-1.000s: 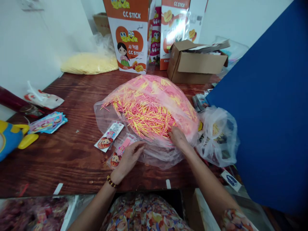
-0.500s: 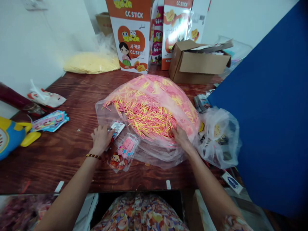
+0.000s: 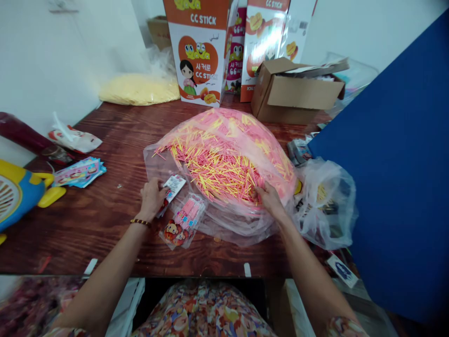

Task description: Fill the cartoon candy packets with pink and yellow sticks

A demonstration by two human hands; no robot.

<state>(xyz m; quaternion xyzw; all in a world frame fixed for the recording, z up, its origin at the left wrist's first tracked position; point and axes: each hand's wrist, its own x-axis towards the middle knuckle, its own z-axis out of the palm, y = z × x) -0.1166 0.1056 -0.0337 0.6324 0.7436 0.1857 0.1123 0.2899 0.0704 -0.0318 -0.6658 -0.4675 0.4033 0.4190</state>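
Observation:
A big clear plastic bag (image 3: pixel 224 159) heaped with pink and yellow sticks lies in the middle of the brown wooden table (image 3: pixel 105 220). My right hand (image 3: pixel 268 199) reaches into its near edge, fingers curled among the sticks. My left hand (image 3: pixel 151 199) closes on a small printed packet (image 3: pixel 171 187) lying flat beside the bag. A second small packet (image 3: pixel 182 223), filled with pink sticks, lies just right of that hand.
Tall "CC STICK" cartons (image 3: pixel 201 51) and an open cardboard box (image 3: pixel 298 91) stand at the back. A yellow-filled bag (image 3: pixel 140 89) lies back left. Flat packets (image 3: pixel 79 172) and a blue-yellow toy (image 3: pixel 17 192) are at left. A crumpled clear bag (image 3: pixel 324 201) and blue panel (image 3: pixel 396 164) are at right.
My left hand left the stick-filled packet and moved left onto the flat printed packet. My right hand stayed in the bag of sticks. The view shifted slightly.

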